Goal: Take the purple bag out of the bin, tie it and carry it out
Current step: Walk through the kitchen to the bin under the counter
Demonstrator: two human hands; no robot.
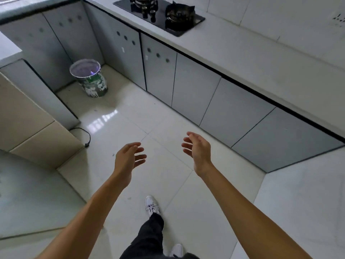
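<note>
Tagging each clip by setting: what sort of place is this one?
A home kitchen, most likely. A gas hob is set into a long counter over grey cabinets, and a bin with a purple bag stands in the floor's corner.

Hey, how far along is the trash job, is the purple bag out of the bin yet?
Done: nothing yet; the purple bag lines the bin in the corner by the cabinets. In hand: nothing; the left hand and right hand are open and empty, apart from the bin. Left: lift the bag out, tie it, carry it out.
</note>
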